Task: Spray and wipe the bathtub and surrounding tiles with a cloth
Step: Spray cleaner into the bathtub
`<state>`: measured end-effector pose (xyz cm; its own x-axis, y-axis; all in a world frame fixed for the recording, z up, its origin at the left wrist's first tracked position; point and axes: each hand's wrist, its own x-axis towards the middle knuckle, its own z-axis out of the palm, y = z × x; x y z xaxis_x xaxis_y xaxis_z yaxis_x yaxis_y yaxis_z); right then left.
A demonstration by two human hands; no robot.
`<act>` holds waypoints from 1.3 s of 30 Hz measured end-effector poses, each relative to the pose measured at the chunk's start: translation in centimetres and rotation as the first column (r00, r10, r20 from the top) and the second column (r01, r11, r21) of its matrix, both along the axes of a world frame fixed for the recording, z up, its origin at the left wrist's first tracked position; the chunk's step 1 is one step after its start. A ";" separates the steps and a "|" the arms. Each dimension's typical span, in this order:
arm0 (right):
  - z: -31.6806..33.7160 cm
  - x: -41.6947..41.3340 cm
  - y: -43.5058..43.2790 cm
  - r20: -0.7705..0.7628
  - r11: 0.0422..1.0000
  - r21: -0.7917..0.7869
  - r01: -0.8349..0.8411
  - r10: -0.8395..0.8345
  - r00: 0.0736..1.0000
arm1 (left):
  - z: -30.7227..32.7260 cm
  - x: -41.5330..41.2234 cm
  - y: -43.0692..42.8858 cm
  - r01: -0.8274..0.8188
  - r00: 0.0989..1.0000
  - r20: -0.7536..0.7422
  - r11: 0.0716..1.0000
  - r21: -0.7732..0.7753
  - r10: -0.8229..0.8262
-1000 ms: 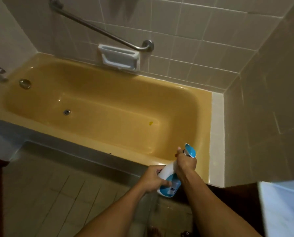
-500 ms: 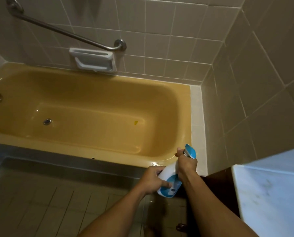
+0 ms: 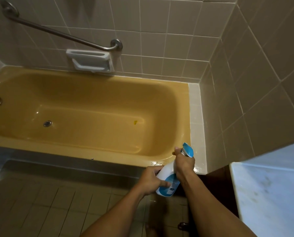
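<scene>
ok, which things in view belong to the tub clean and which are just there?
Job: spray bottle, gripped by left hand low on its body and right hand at the neck; bathtub; wall tiles. No cloth in view.
Just there: grab bar; soap dish; marble counter; floor tiles.

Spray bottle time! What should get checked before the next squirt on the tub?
1. Grip on the spray bottle: ok, right hand round its neck, left hand holding its base.
2. Aim of the nozzle at the bathtub: cannot tell exactly.
3. A cloth ready for wiping: not ok, none in view.
4. Near rim corner wetted: ok, droplets show there.
5. Tub floor clean: not ok, a yellow speck lies on it.
</scene>
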<state>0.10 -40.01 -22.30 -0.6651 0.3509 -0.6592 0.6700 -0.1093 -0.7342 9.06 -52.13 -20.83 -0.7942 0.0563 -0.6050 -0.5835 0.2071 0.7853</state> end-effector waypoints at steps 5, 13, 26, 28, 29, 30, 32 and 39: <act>-0.3 -0.4 -2.8 0.027 0.978 -0.013 -0.208 0.208 0.978 | 0.3 1.4 -2.1 -0.099 0.994 0.039 0.995 0.025 0.098; -1.3 1.5 -13.2 0.000 0.822 -0.104 -0.559 0.562 0.827 | -2.0 6.1 -8.4 -0.426 0.900 0.111 0.904 0.026 0.421; -2.2 4.0 -36.0 0.127 0.290 0.204 -0.935 0.939 0.319 | -4.5 9.3 -23.7 -0.783 0.619 0.304 0.600 0.165 0.724; -2.4 3.9 -38.9 0.107 0.190 0.220 -0.957 0.970 0.217 | -4.5 9.5 -25.9 -0.814 0.580 0.286 0.556 0.167 0.763; -2.4 3.8 -40.3 0.078 0.134 0.220 -0.966 0.985 0.155 | -4.5 9.6 -26.9 -0.827 0.561 0.278 0.537 0.163 0.780; -2.4 3.7 -41.7 0.049 0.099 0.210 -0.973 0.993 0.112 | -4.4 9.6 -27.8 -0.838 0.546 0.268 0.522 0.161 0.794; -2.2 3.5 -44.0 0.003 0.076 0.187 -0.979 0.997 0.078 | -4.2 9.4 -29.4 -0.860 0.510 0.248 0.483 0.165 0.823; -3.1 0.7 -48.4 0.119 0.106 0.241 -0.965 0.983 0.138 | -2.6 6.2 -32.0 -0.895 0.443 0.246 0.413 0.167 0.862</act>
